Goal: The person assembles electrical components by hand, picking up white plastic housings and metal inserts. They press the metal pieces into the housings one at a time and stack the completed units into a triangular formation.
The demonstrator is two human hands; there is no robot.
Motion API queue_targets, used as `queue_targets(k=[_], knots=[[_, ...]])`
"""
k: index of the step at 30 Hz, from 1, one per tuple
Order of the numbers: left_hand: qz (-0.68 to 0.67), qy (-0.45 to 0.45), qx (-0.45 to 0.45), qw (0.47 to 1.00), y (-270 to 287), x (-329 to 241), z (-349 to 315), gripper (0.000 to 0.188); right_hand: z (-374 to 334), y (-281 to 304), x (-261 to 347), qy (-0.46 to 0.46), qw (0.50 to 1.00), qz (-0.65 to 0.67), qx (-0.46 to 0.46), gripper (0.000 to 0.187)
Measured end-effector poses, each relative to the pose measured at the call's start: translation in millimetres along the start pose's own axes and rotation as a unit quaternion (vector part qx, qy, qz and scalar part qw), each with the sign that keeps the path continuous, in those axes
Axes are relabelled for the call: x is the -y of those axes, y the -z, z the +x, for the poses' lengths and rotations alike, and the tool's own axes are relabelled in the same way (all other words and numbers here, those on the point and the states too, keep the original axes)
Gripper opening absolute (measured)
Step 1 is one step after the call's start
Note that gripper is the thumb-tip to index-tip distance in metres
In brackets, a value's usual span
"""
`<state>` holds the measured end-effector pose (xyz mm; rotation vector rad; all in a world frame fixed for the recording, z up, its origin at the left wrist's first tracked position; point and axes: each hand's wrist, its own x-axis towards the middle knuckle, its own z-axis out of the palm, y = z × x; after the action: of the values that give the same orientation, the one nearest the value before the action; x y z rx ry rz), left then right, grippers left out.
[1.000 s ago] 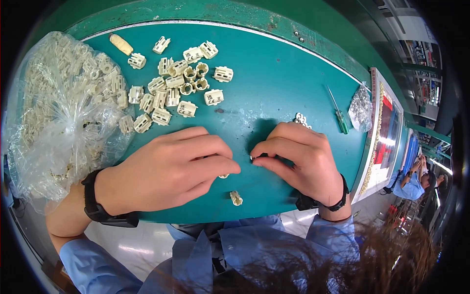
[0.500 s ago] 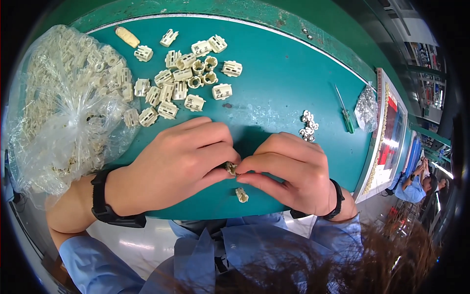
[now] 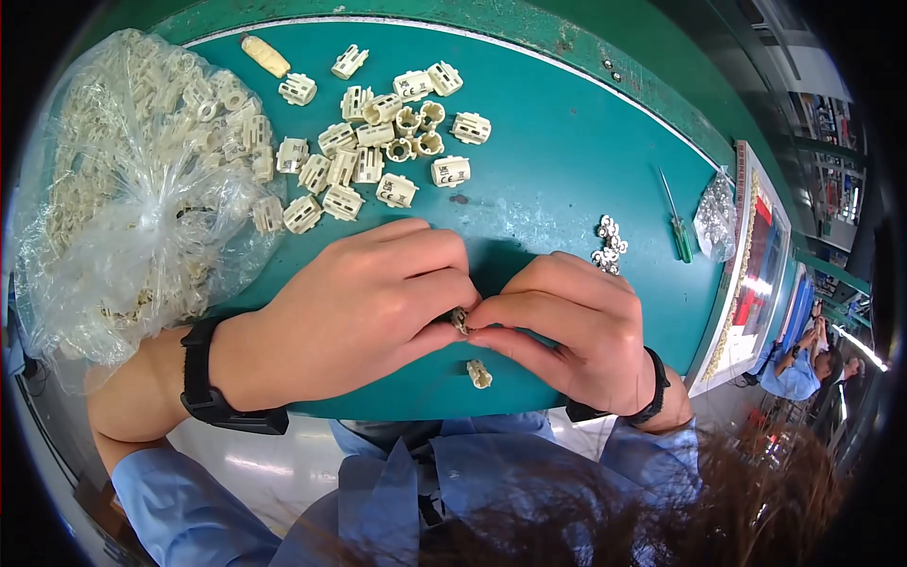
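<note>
Cream socket | near side | our left hand pinches it | our right hand crowds its right end, grip unclear | we should brace it squarely

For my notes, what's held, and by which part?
The left hand pinches a small part by its sides; whether the right hand holds anything is unclear.

The plastic pieces are cream, the tabletop green.

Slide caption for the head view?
Left hand holds a small part, right hand at its end; cream housings lie scattered beyond on a green table.
</note>
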<state>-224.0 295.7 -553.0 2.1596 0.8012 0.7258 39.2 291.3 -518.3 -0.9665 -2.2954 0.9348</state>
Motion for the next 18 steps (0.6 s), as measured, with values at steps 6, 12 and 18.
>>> queue_targets(k=[6, 12, 18], knots=[[0.001, -0.006, 0.003, 1.000, 2.2, -2.6, 6.5, 0.027, 0.0, 7.7, 0.1, 0.000, 1.000, -0.010, 0.005, 0.023], [0.001, -0.007, 0.012, 1.000, 5.4, -6.4, 15.9, 0.026, 2.1, 43.4, -4.3, -0.025, 1.000, -0.014, 0.009, 0.023], [-0.007, -0.005, 0.040, 0.999, 7.2, -4.7, 21.2, 0.027, -11.0, 65.3, -27.7, -0.121, 0.991, -0.052, 0.000, 0.024]])
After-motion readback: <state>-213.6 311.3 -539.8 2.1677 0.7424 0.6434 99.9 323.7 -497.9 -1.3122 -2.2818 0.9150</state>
